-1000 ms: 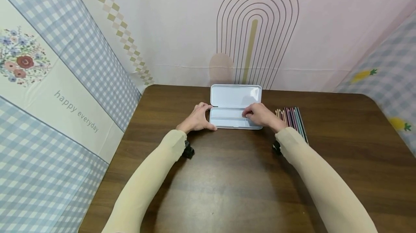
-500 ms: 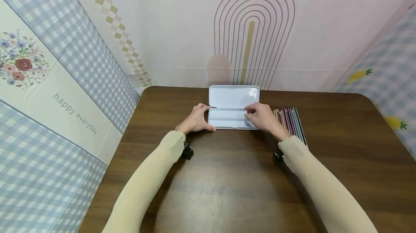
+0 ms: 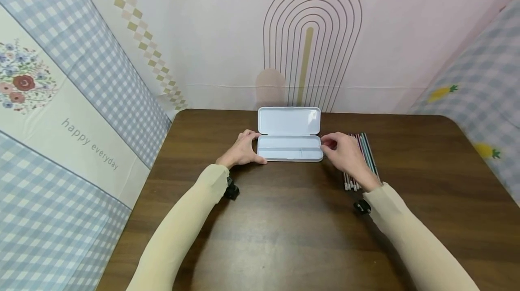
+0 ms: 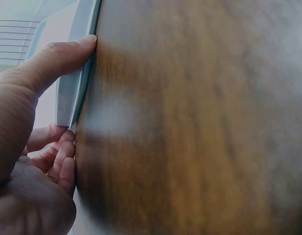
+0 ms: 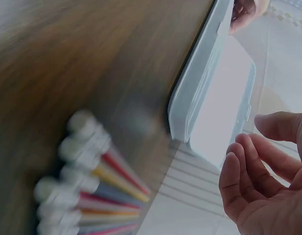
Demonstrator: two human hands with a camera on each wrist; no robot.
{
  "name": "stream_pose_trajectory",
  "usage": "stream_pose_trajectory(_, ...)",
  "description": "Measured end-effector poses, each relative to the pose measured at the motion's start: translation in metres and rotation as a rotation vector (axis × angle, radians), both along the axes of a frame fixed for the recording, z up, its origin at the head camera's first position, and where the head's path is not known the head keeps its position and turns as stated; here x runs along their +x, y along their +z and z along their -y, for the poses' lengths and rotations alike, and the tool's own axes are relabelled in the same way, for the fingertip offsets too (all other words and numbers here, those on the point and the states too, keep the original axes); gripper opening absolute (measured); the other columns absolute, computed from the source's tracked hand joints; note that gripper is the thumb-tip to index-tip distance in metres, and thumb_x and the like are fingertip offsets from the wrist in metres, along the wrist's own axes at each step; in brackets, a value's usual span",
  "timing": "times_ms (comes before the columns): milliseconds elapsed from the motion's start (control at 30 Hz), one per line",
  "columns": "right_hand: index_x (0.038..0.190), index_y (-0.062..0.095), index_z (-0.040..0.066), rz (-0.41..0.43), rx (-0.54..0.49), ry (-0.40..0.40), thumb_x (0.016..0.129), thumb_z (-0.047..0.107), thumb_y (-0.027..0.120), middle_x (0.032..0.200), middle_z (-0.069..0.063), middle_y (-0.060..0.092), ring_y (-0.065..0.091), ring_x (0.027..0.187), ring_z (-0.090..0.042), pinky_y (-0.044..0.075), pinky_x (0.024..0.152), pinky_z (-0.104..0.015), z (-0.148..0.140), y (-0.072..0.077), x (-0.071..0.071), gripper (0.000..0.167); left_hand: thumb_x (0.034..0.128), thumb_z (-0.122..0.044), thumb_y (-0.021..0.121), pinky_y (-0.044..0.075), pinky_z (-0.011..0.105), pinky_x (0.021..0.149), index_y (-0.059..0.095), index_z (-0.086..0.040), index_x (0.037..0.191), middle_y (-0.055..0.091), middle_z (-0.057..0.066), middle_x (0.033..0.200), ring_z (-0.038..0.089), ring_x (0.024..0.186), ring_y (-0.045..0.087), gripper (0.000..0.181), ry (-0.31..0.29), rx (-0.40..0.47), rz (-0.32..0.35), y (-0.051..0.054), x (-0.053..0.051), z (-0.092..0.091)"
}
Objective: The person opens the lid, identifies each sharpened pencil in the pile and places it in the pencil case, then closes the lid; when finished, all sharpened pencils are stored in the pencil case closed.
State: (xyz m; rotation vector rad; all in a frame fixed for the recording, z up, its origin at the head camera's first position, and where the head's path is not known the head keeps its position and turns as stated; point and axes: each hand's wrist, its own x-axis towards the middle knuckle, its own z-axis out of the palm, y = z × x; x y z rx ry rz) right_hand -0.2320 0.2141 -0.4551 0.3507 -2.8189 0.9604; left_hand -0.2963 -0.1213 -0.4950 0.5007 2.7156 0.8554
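Note:
The white case [image 3: 280, 141] lies with its lid [image 3: 289, 121] raised at the back; a small divider shows in its front compartment, and no pencils lie inside. My left hand [image 3: 242, 149] spans the case's left end, the thumb at the front edge and fingers at the back corner. In the left wrist view the left hand [image 4: 16, 112] grips the case [image 4: 68, 98]. Just off the case's right end is my right hand [image 3: 345, 153]. In the right wrist view the right hand [image 5: 283, 196] has loosely bent fingers with nothing between them, beside the case [image 5: 197, 83].
Several coloured pencils [image 3: 369, 155] lie side by side right of the case, partly under the right hand and wrist; their pale ends [image 5: 75, 152] are blurred in the right wrist view. The brown table [image 3: 284, 219] ends at a patterned cloth [image 3: 219, 56] behind.
My right hand has moved right, from inside the case to beyond its right end, uncovering the divider. The left hand stays at the case. The head view has shifted slightly.

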Motion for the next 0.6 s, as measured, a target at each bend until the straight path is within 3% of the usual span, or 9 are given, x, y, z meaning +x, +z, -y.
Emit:
stream_pose_trajectory(133,0.115,0.079,-0.006,-0.029,0.003,-0.031,0.1,0.006,0.071,0.102,-0.023,0.079,0.071,0.09,-0.034,0.053,0.08,-0.038,-0.016,0.001,0.01,0.02,0.081,-0.035,0.096,0.04,0.052,0.129,0.047,-0.001,0.163,0.045,0.02,0.163,0.037,0.153,0.039,0.101,0.004,0.003,0.001,-0.001,-0.001,0.0)
stream_pose_trajectory(600,0.111,0.081,-0.005,-0.009,0.061,-0.166,0.099,0.009,0.072,0.091,-0.018,0.079,0.064,0.073,-0.02,0.047,0.066,-0.028,-0.076,-0.011,0.035,0.02,0.0806,-0.034,0.096,0.039,0.053,0.129,0.047,-0.003,0.162,0.044,0.02,0.164,0.037,0.154,0.038,0.1,0.002,0.009,0.01,-0.001,-0.002,0.0)
